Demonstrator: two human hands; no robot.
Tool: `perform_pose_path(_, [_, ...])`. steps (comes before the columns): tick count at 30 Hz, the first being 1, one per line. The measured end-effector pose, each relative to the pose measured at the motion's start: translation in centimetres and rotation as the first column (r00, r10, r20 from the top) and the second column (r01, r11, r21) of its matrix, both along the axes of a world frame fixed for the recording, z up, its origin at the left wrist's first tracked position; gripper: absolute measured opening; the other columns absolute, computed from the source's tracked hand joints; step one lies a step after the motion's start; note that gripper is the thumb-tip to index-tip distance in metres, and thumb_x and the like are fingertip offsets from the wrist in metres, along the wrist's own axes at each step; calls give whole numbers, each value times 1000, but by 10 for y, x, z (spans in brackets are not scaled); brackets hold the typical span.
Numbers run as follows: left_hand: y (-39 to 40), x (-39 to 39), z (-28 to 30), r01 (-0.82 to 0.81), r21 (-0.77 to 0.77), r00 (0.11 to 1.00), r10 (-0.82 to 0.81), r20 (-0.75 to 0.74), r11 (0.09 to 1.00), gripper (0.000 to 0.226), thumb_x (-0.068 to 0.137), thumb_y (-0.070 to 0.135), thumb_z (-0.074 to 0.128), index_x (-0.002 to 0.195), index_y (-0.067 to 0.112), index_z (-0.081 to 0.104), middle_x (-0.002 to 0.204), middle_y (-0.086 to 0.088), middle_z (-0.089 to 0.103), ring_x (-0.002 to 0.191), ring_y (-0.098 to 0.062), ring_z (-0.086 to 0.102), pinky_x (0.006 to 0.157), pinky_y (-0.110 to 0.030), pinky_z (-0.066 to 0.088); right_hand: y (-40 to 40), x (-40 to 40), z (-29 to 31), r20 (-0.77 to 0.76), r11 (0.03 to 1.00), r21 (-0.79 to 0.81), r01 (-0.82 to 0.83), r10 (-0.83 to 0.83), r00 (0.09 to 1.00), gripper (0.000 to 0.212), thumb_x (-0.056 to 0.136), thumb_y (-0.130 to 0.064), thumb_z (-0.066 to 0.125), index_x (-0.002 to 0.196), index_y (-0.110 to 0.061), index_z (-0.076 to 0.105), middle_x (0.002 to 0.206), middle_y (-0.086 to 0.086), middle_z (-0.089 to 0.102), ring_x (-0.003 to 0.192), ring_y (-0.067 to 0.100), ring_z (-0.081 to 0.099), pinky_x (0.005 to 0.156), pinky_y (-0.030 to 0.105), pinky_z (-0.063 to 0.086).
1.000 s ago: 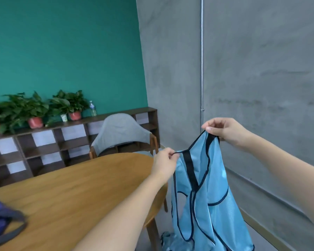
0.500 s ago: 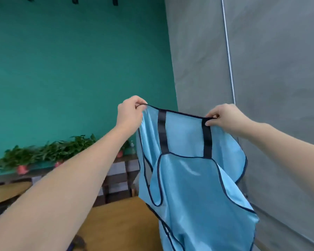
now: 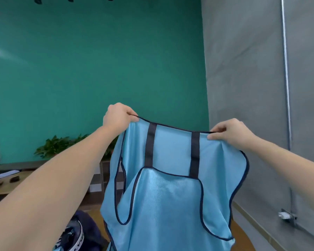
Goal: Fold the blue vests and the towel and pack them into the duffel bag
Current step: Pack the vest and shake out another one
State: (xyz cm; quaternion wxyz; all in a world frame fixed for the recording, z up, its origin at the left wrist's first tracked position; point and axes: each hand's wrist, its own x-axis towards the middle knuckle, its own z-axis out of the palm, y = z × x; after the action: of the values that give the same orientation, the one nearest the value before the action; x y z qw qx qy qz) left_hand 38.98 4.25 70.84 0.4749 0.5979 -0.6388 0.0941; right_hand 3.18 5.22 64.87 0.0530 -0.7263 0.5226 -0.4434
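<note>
Two hands pinch the top hem of one blue vest [image 3: 172,200] — the left hand [image 3: 117,117] and right hand [image 3: 230,134] at opposite corners, holding it stretched in the air. Its shiny mesh hangs smooth, edged with dark piping — two dark straps cross it. A navy duffel bag [image 3: 83,230] lies below.

Soft even light (wide-angle edge warp)

You can make out only a scrap of lettering: white characters on a dark band of the duffel bag [image 3: 83,230] at the bottom edge, under your left arm. They are cut off and too blurred for you to read as a word. Nothing else you see carries legible text.
</note>
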Motion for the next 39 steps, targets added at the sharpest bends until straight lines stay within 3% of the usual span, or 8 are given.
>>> perform_pose_path(8, [-130, 12, -67, -12, 228, 996, 32, -82, 974, 8, 86, 8, 78, 83, 15, 77, 86, -7, 74, 51, -15, 71, 60, -24, 56, -105, 24, -97, -36, 974, 217, -60, 70, 997, 10, 80, -29, 85, 80, -21, 78, 82, -7, 74, 76, 6, 63, 61, 17, 44])
perform_pose_path(13, [-211, -29, -168, 56, 315, 998, -50, -29, 947, 22, 90, 0, 59, 86, 13, 77, 92, -11, 75, 83, -25, 73, 82, -27, 58, -165, 8, -192, -151, 924, 382, 10, 52, 987, 9, 82, -28, 83, 82, -21, 78, 82, -7, 74, 78, 6, 65, 66, 20, 50])
perform_pose_path(17, [-234, -62, -251, 157, 467, 978, -204, 52, 870, 40, 92, -5, 48, 118, 13, 73, 117, -11, 72, 110, -28, 66, 102, -25, 47, -195, -19, -275, -426, 842, 505, 190, 51, 903, 6, 91, -23, 72, 87, -19, 71, 94, -2, 71, 87, 16, 65, 80, 28, 53])
perform_pose_path(21, [-211, -80, -318, 271, 589, 935, -353, 26, 761, 42, 94, -6, 49, 124, 15, 71, 112, -6, 71, 95, -22, 67, 82, -18, 52, -192, -31, -328, -588, 770, 564, 300, 119, 800, 12, 91, -33, 66, 95, -24, 60, 99, -1, 62, 94, 22, 62, 80, 34, 53])
perform_pose_path(25, [-161, -70, -377, 326, 691, 915, -400, -57, 646, 35, 96, 3, 59, 122, 21, 72, 115, 1, 70, 98, -19, 70, 70, -16, 53, -170, -2, -342, -458, 756, 636, 153, 211, 864, 15, 92, -41, 67, 92, -27, 63, 99, -6, 64, 93, 16, 61, 83, 33, 54])
perform_pose_path(27, [-129, -59, -403, 337, 715, 913, -399, -88, 613, 30, 96, 10, 65, 121, 25, 72, 119, 5, 70, 97, -11, 69, 78, -19, 55, -149, 21, -346, -389, 746, 663, 63, 271, 880, 14, 93, -43, 65, 90, -29, 65, 98, -8, 65, 93, 14, 62, 82, 31, 53])
perform_pose_path(33, [-11, -46, -452, 333, 646, 925, -372, -81, 687, 19, 89, 25, 75, 108, 27, 76, 92, 15, 62, 73, 7, 56, 71, -5, 38, -88, 73, -370, -390, 731, 680, -60, 429, 815, 52, 83, -67, 66, 117, -28, 61, 98, -14, 60, 97, 9, 55, 88, 32, 50])
perform_pose_path(39, [75, -61, -477, 404, 577, 905, -404, -136, 710, 28, 81, 54, 75, 102, 35, 74, 82, 16, 55, 75, 0, 53, 74, -17, 45, -45, 79, -385, -470, 793, 606, -52, 411, 781, 59, 89, -61, 62, 135, -27, 47, 112, -7, 57, 107, 16, 56, 90, 37, 49])
